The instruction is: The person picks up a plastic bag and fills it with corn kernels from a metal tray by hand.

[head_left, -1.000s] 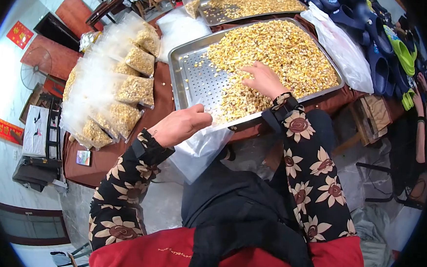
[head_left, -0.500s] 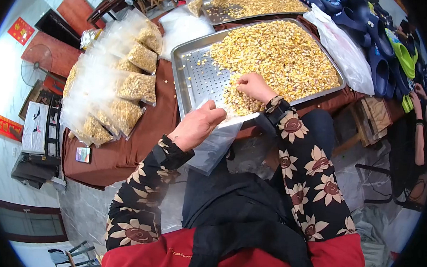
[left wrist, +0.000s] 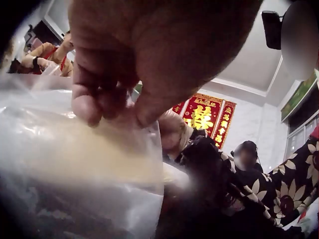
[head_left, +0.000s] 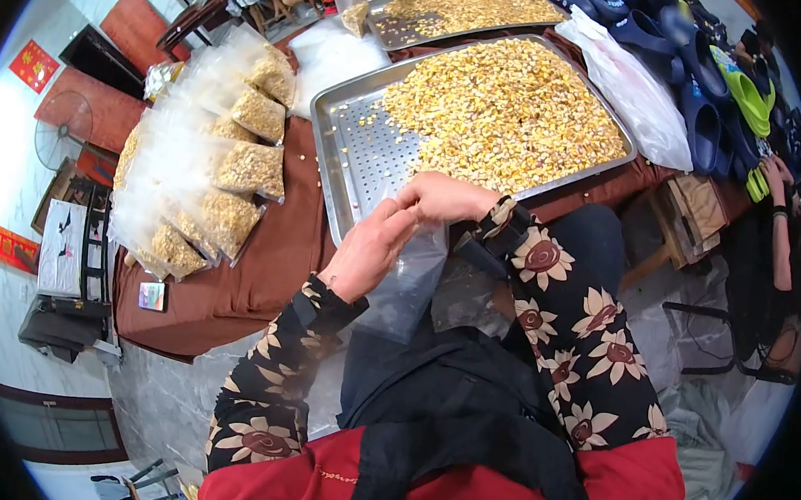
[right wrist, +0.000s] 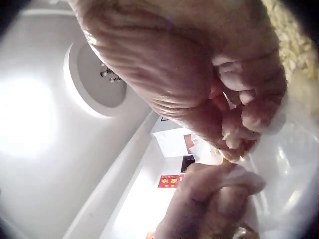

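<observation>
A clear plastic bag (head_left: 409,283) hangs at the near edge of the metal tray (head_left: 336,184). My left hand (head_left: 370,251) pinches the bag near its top; the left wrist view shows thumb and fingers on the film (left wrist: 79,159). My right hand (head_left: 447,198) meets it at the bag's mouth, fingers curled downward. In the right wrist view, pale bits of corn show between the right fingertips (right wrist: 239,142), just above the left hand (right wrist: 209,199). Yellow and white corn kernels (head_left: 510,110) are heaped across the tray's middle and right; its perforated left part is mostly bare.
Filled clear bags (head_left: 250,167) crowd the brown cloth (head_left: 223,308) on the left. Flat plastic bags (head_left: 334,58) lie behind them. A second tray of corn (head_left: 461,11) stands beyond, where another person's hand holds a bag. Dark blue clogs (head_left: 702,117) and a white plastic bag (head_left: 626,90) border the right.
My right hand has moved from the corn heap, leftward and nearer, to the bag's mouth, its fingers curling on the way. My left hand has shifted slightly right with the bag.
</observation>
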{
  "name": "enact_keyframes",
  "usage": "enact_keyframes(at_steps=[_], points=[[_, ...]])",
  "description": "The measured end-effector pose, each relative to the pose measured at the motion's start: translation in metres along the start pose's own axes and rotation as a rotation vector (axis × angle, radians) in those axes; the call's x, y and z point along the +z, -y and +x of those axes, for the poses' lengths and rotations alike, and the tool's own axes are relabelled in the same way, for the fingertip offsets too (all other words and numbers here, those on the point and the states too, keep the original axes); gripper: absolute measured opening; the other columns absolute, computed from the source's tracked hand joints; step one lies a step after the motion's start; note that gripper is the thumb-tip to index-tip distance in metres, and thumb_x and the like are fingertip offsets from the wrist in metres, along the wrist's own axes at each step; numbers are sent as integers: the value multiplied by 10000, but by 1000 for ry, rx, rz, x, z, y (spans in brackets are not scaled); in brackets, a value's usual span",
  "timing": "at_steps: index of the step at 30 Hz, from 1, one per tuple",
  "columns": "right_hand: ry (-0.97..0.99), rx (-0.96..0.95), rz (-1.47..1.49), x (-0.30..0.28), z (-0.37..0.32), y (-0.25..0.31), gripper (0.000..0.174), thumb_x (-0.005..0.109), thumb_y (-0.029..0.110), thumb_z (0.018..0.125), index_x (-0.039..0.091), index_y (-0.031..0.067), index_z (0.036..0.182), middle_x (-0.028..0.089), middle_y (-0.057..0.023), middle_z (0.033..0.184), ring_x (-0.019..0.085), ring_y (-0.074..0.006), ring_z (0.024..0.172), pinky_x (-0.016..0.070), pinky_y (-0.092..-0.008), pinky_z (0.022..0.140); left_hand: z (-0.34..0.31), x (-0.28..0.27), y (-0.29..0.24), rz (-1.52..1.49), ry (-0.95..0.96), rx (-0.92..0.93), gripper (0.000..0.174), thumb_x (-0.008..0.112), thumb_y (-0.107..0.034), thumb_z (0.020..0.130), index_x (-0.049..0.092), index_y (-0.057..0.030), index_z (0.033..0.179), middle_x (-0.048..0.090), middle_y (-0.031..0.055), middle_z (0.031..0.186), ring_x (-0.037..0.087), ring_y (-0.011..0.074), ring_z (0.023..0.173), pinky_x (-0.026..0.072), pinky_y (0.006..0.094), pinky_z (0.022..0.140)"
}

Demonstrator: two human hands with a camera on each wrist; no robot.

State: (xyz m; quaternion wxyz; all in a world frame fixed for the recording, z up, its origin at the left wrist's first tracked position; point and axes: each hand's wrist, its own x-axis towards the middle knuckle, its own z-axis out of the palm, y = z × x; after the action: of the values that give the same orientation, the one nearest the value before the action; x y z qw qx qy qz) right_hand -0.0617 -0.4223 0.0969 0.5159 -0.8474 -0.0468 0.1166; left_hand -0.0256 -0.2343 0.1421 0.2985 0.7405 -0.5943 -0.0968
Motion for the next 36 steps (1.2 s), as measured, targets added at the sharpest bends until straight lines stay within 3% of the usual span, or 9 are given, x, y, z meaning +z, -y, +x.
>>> enact_keyframes(at_steps=[6, 10, 12, 15, 18, 22, 27, 31, 36], points=[[72, -36, -181, -1, -21, 28, 234, 612, 154, 811, 690, 33, 995, 653, -89, 696, 590, -144, 621, 484, -313, 606, -14, 13, -4, -37, -68, -6, 99, 554, -93, 923, 570, -41, 1006, 497, 152, 888, 543, 345, 822, 455, 373, 715], [-145, -76, 121, -24, -21, 0, 271, 627, 222, 840, 696, 2, 981, 679, -109, 772, 649, -195, 668, 520, -315, 650, -18, 17, 4, -24, -94, -11, 70, 555, -101, 924, 555, -36, 951, 476, 143, 857, 533, 341, 795, 447, 378, 695], [-492, -134, -240, -39, -20, -32, 347, 661, 295, 814, 681, 39, 1048, 682, -166, 952, 659, -284, 862, 515, -392, 777, -19, 18, 4, -9, -83, -40, 69, 555, -103, 925, 549, -35, 934, 467, 140, 846, 528, 340, 785, 444, 381, 688], [-440, 105, -599, -43, -39, -40, 479, 714, 347, 772, 629, 95, 1170, 595, -197, 1154, 561, -344, 1105, 463, -422, 900, -20, 16, 4, -12, -78, -49, 73, 554, -110, 926, 548, -37, 929, 462, 140, 835, 523, 346, 772, 439, 385, 677], [-331, 205, -558, -33, -39, -35, 574, 736, 383, 750, 577, 158, 1253, 505, -199, 1238, 505, -360, 1167, 439, -419, 939, -19, 16, 3, 9, -65, -60, 78, 549, -113, 928, 546, -35, 922, 464, 142, 830, 528, 348, 772, 435, 390, 671], [-321, 96, -493, -25, -21, -54, 372, 697, 275, 760, 649, 135, 1101, 520, -204, 1198, 546, -351, 1057, 459, -404, 873, -18, 14, 2, -22, -72, -54, 82, 545, -116, 930, 548, -34, 925, 469, 144, 827, 530, 350, 774, 434, 394, 672], [-551, -152, -362, -31, -9, -84, 119, 637, 116, 755, 690, 41, 831, 653, -107, 715, 633, -252, 672, 501, -379, 652, -14, 13, 5, -14, -64, -32, 99, 521, -160, 937, 525, -62, 947, 479, 155, 878, 537, 389, 810, 440, 453, 679], [-436, 38, 356, -41, -16, -67, 164, 659, 127, 844, 676, -12, 928, 628, -28, 697, 555, -84, 564, 452, -247, 510, -9, 17, 9, -1, -18, -25, 88, 513, -145, 935, 523, -59, 955, 479, 165, 885, 535, 392, 818, 444, 450, 692], [-155, -62, 634, -32, -22, -14, 190, 640, 135, 870, 658, -22, 975, 594, 0, 726, 508, -65, 571, 430, -213, 535, -4, 23, 10, -34, -38, -11, 80, 553, -99, 916, 547, -36, 965, 477, 153, 858, 522, 352, 817, 441, 395, 712]])
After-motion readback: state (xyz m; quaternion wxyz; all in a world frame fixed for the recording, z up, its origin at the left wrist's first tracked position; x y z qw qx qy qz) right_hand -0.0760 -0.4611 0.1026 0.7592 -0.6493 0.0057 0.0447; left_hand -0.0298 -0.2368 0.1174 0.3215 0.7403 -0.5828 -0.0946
